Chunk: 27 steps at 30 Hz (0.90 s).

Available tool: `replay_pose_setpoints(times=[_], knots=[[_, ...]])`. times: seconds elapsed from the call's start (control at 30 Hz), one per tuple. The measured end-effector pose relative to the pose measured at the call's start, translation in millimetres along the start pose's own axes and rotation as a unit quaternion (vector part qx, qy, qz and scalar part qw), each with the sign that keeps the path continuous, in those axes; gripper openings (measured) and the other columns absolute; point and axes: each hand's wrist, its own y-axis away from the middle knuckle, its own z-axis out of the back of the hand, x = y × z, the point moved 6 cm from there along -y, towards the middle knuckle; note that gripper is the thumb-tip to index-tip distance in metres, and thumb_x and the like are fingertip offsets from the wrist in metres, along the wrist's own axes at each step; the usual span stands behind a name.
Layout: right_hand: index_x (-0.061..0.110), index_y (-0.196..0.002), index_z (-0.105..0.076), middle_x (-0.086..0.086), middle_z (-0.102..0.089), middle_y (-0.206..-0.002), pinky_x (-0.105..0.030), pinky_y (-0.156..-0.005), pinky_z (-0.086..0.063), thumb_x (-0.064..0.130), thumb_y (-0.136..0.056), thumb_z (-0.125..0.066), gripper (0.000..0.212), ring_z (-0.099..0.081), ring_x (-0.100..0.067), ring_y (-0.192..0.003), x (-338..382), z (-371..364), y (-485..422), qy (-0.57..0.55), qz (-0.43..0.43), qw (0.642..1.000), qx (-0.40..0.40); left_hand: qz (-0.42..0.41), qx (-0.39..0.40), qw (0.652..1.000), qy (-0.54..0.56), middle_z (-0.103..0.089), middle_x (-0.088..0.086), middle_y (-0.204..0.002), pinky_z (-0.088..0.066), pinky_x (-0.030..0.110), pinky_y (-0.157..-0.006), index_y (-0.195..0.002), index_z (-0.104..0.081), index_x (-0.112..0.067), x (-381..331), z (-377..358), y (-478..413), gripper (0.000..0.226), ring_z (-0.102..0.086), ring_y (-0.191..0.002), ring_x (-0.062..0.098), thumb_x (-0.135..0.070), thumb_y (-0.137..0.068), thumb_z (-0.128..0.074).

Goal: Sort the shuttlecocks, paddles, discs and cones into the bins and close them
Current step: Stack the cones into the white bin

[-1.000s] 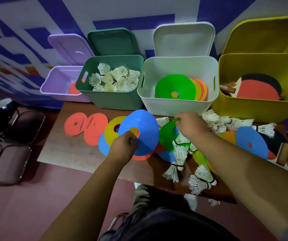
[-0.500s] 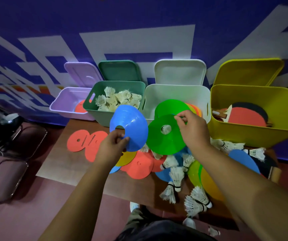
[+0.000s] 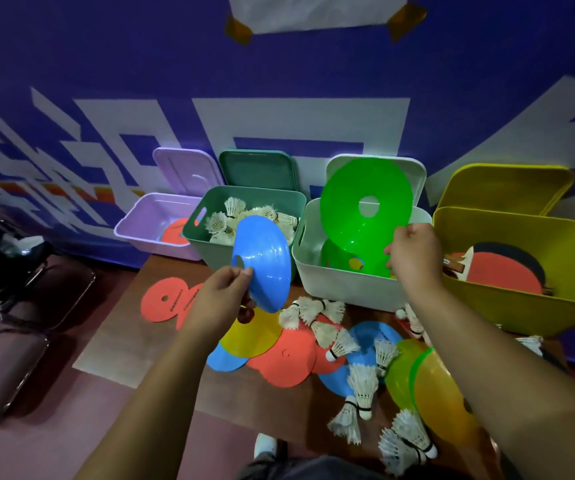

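Lilac bin (image 3: 140, 233) sitting far left, an orange disc (image 3: 172, 233) lying inside. Green bin (image 3: 210, 251) standing next, holding shuttlecocks (image 3: 234, 206). Left hand (image 3: 220, 299) pinching the blue cone (image 3: 265, 265) near its centre hole, holding it tilted in front of the green bin. Right hand (image 3: 414, 258) gripping the green cone (image 3: 359, 209) by its lower edge, holding it upright above the open white bin (image 3: 341, 289). Yellow bin (image 3: 521, 306) sitting far right, paddles (image 3: 501, 271) lying inside. Loose cones and shuttlecocks lying scattered on the table (image 3: 133, 327).
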Motion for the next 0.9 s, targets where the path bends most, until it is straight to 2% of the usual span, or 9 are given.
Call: replay_pose_setpoints(times=[0.1, 0.17, 0.4, 0.47, 0.53, 0.63, 0.7, 0.83, 0.9], knots=[[0.012, -0.109, -0.061, -0.007, -0.074, -0.082, -0.03, -0.045, -0.05, 0.02, -0.106, -0.046, 0.017, -0.065, -0.024, -0.055, -9, -17, 13, 0.018, -0.105, 0.987, 0.122, 0.002, 0.044, 0.999, 0.003, -0.051, 0.01, -0.072, -0.052, 0.043, -0.067, -0.088, -0.055, -0.001, -14, -3, -14, 0.038, -0.063, -0.064, 0.024, -0.033, -0.107, -0.059], [0.011, -0.104, -0.061, -0.01, -0.075, -0.086, -0.028, -0.05, -0.047, 0.019, -0.105, -0.046, 0.016, -0.062, -0.023, -0.057, -10, -21, 25, 0.028, -0.116, 0.982, 0.144, 0.002, 0.076, 0.997, 0.02, -0.049, 0.008, -0.071, -0.053, 0.042, -0.067, -0.083, -0.053, -0.008, -24, -10, -24, 0.037, -0.063, -0.065, 0.024, -0.036, -0.108, -0.057], [0.02, -0.108, -0.068, 0.002, -0.076, -0.105, -0.029, -0.055, -0.053, 0.057, -0.104, -0.055, 0.039, -0.073, -0.017, -0.073, 11, -49, 71, 0.01, -0.1, 0.963, 0.248, 0.063, 0.21, 0.961, 0.167, -0.028, 0.002, -0.064, -0.05, 0.033, -0.062, -0.08, -0.045, -0.017, -42, -69, -46, 0.043, -0.045, -0.06, 0.022, -0.043, -0.113, -0.036], [0.017, -0.103, -0.07, -0.002, -0.073, -0.099, -0.036, -0.063, -0.054, 0.068, -0.096, -0.057, 0.053, -0.074, -0.021, -0.074, 15, -50, 73, 0.023, -0.096, 0.967, 0.233, 0.072, 0.243, 0.951, 0.177, -0.029, 0.0, -0.059, -0.047, 0.032, -0.06, -0.081, -0.046, -0.018, -47, -84, -42, 0.042, -0.042, -0.057, 0.021, -0.037, -0.115, -0.031], [0.011, -0.09, -0.067, -0.01, -0.059, -0.08, -0.041, -0.065, -0.05, 0.065, -0.091, -0.062, 0.054, -0.061, -0.029, -0.068, 16, -46, 69, 0.023, -0.097, 0.976, 0.196, 0.087, 0.259, 0.941, 0.199, -0.03, 0.0, -0.058, -0.041, 0.032, -0.061, -0.082, -0.049, -0.016, -54, -94, -38, 0.04, -0.039, -0.056, 0.021, -0.029, -0.114, -0.03], [0.019, -0.082, -0.064, -0.011, -0.053, -0.078, -0.035, -0.061, -0.045, 0.031, -0.092, -0.066, 0.016, -0.053, -0.027, -0.066, 16, -38, 63, -0.034, -0.135, 0.978, 0.154, 0.102, 0.259, 0.938, 0.206, -0.03, 0.001, -0.056, -0.036, 0.034, -0.062, -0.081, -0.05, -0.015, -60, -100, -39, 0.036, -0.038, -0.056, 0.022, -0.022, -0.112, -0.032], [0.013, -0.087, -0.068, -0.011, -0.062, -0.082, -0.032, -0.057, -0.047, 0.017, -0.093, -0.064, 0.009, -0.057, -0.028, -0.066, 17, -31, 62, -0.077, -0.166, 0.975, 0.128, 0.111, 0.256, 0.941, 0.19, -0.032, 0.002, -0.057, -0.036, 0.033, -0.061, -0.078, -0.05, -0.015, -60, -101, -41, 0.037, -0.038, -0.054, 0.022, -0.021, -0.111, -0.034], [0.014, -0.103, -0.072, -0.012, -0.062, -0.078, -0.029, -0.052, -0.046, 0.014, -0.096, -0.062, 0.012, -0.052, -0.024, -0.059, 25, -23, 61, -0.134, -0.16, 0.974, 0.088, 0.113, 0.21, 0.959, 0.154, -0.042, 0.011, -0.061, -0.039, 0.027, -0.051, -0.082, -0.056, -0.006, -58, -94, -50, 0.014, -0.043, -0.051, 0.023, -0.009, -0.095, -0.052], [0.015, -0.114, -0.072, -0.013, -0.062, -0.077, -0.029, -0.05, -0.048, 0.015, -0.098, -0.062, 0.02, -0.052, -0.02, -0.053, 27, -21, 58, -0.186, -0.163, 0.966, 0.071, 0.103, 0.178, 0.968, 0.145, -0.05, 0.017, -0.063, -0.045, 0.028, -0.053, -0.089, -0.06, 0.0, -55, -87, -59, 0.012, -0.047, -0.05, 0.025, -0.006, -0.092, -0.049]])
